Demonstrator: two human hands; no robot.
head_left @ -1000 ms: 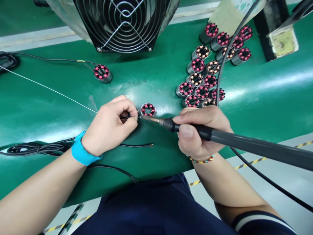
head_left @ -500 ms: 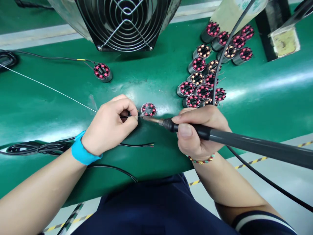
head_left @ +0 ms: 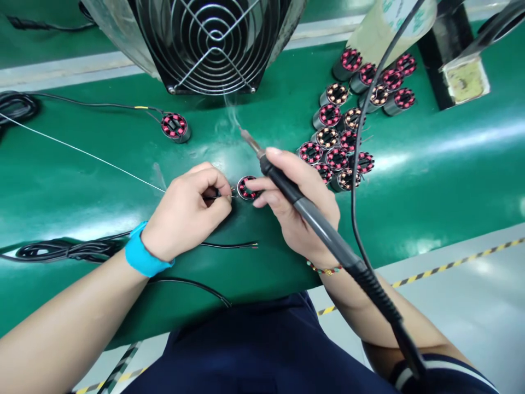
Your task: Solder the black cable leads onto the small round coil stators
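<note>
While left fingers [head_left: 222, 182] pinch wire [head_left: 234, 196] closely, right fingers [head_left: 289, 164] clasp soldering iron [head_left: 321, 219]; two spread at stator [head_left: 241, 190], contact unclear.

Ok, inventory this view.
Fan: one, black, far side
Clustered cores: about sixteen, pink or copper, right
Cabled core: one, pink, left
Middle core: one, pink, centre
Soldering iron: one, dark, right
Cables: several, black, mostly left
Strand: one, whitish, left
Container: one, yellowish, far right
Pad: one, yellowish, far right
Table: one, green, beneath
Striped tape: several, yellow and black, floor
Wristband: one, blue, left wrist
Bracelet: one, multicoloured, right wrist
Clothing: navy, near side
Left grip: one, centre, pinching wire
Right grip: one, holding iron
</note>
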